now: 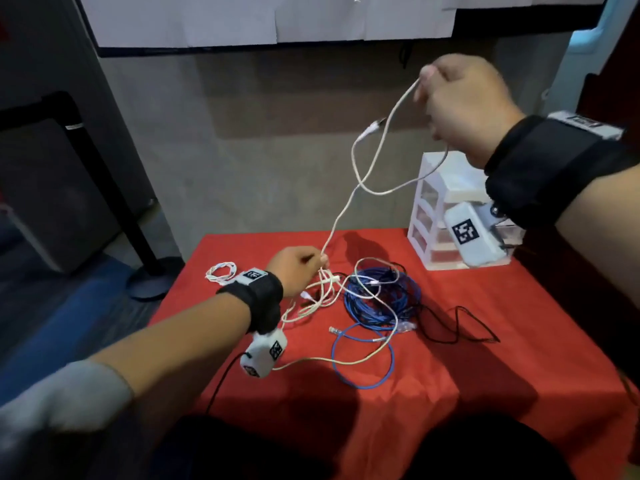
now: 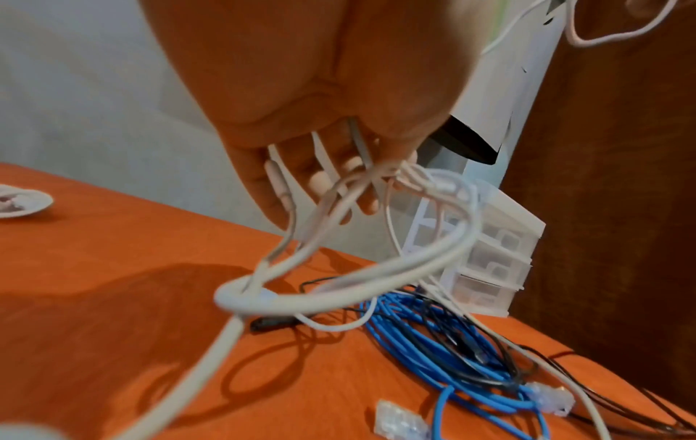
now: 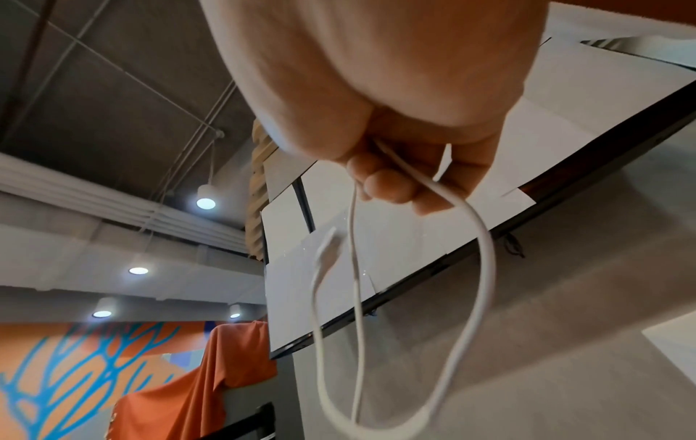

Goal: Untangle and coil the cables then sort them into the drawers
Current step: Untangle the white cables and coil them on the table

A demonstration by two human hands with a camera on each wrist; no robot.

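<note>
My right hand is raised high above the table and pinches a white cable, which loops down from its fingers with a plug end dangling. Lower down, my left hand grips a knot of white cable strands just above the red tablecloth. A blue network cable lies coiled on the cloth with a thin black cable and white strands tangled over it. The white drawer unit stands at the table's back right.
A small coiled white cable lies at the back left of the table. A black post with a round base stands on the floor to the left. A grey wall is behind the table.
</note>
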